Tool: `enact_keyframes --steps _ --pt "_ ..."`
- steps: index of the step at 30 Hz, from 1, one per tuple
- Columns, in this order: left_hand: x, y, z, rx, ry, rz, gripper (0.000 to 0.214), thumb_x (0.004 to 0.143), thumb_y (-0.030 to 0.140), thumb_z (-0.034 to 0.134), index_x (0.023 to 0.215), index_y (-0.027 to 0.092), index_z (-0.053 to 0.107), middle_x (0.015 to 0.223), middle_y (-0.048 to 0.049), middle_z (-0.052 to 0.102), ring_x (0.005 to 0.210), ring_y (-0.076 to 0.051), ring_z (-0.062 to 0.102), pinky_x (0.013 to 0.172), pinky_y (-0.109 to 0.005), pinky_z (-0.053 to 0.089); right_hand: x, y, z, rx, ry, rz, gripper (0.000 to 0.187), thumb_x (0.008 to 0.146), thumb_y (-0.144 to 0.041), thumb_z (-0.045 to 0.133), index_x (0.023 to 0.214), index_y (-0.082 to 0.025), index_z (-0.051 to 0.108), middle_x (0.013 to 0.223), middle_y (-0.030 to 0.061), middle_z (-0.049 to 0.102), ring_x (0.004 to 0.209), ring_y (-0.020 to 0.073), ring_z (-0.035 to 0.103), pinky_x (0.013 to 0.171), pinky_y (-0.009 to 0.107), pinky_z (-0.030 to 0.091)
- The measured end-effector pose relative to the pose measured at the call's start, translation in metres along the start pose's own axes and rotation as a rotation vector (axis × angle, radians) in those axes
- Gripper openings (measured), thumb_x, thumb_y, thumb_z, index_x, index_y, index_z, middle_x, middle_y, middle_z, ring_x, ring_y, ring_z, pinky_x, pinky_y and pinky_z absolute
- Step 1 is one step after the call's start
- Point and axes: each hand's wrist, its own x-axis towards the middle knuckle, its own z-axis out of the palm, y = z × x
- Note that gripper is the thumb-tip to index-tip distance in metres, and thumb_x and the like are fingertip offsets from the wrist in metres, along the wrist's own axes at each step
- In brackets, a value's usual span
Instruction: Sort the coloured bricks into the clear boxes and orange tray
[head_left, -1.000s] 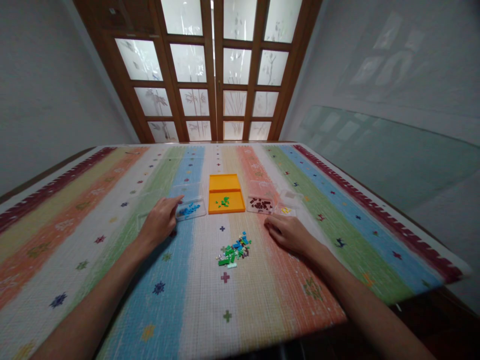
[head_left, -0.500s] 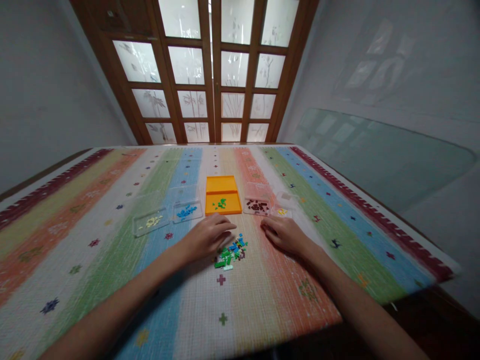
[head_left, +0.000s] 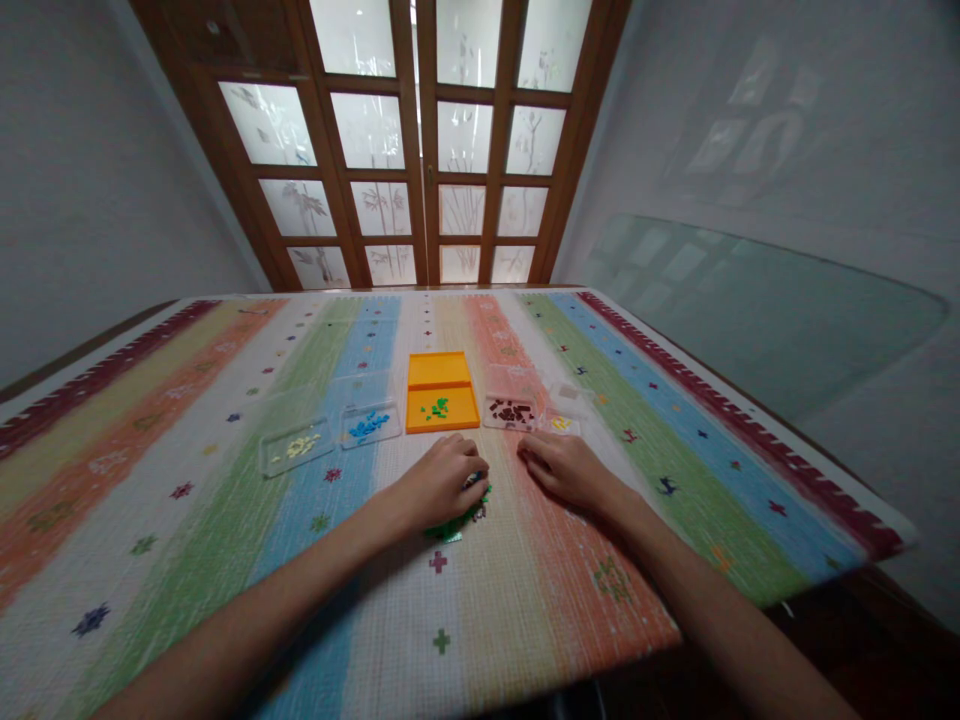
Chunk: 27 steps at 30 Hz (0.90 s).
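My left hand (head_left: 448,484) is over a small pile of mixed toy bricks (head_left: 452,528), its fingers curled down at the pile's far side. Green, blue and brown bricks show around the fingers, but whatever is between the fingertips is hidden. To the right, my right hand (head_left: 559,468) rests on the tablecloth with its fingers bent inward and pressed together; I cannot see into them. Just beyond my hands lies an open orange case (head_left: 459,372) with several green bricks (head_left: 435,409) in its near half.
Left of the case stand clear trays of blue bricks (head_left: 369,427) and pale yellow bricks (head_left: 303,444). On its right are trays of dark brown bricks (head_left: 511,411) and yellow bricks (head_left: 560,424), close to my right hand. A striped cloth (head_left: 495,610) covers the table.
My left hand has moved right and down onto the brick pile, covering much of it, and its fingers have curled in. The right hand stays in place.
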Motion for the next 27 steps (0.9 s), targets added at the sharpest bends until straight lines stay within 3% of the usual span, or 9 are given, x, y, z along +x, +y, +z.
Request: enact_keyframes --steps 15,27 --pt "0.010 0.017 -0.003 0.038 -0.096 -0.175 0.015 0.089 0.014 0.055 0.083 0.012 0.069 0.088 -0.0113 0.064 0.086 -0.023 0.062 0.079 -0.032 0.050 0.000 -0.001 0.000 -0.011 -0.007 0.004 0.015 0.094 -0.015 0.046 0.087 -0.018 0.059 0.081 0.0063 0.066 0.071 0.0168 0.057 0.065 0.026 0.035" --pt "0.016 0.008 -0.001 -0.090 -0.069 -0.126 0.017 0.082 0.005 0.056 0.083 0.012 0.071 0.082 -0.0069 0.067 0.074 -0.017 0.059 0.070 -0.026 0.045 0.000 -0.001 -0.002 -0.022 0.001 -0.009 0.015 0.093 -0.015 0.046 0.088 -0.018 0.060 0.081 0.0064 0.067 0.071 0.0168 0.057 0.065 0.027 0.035"
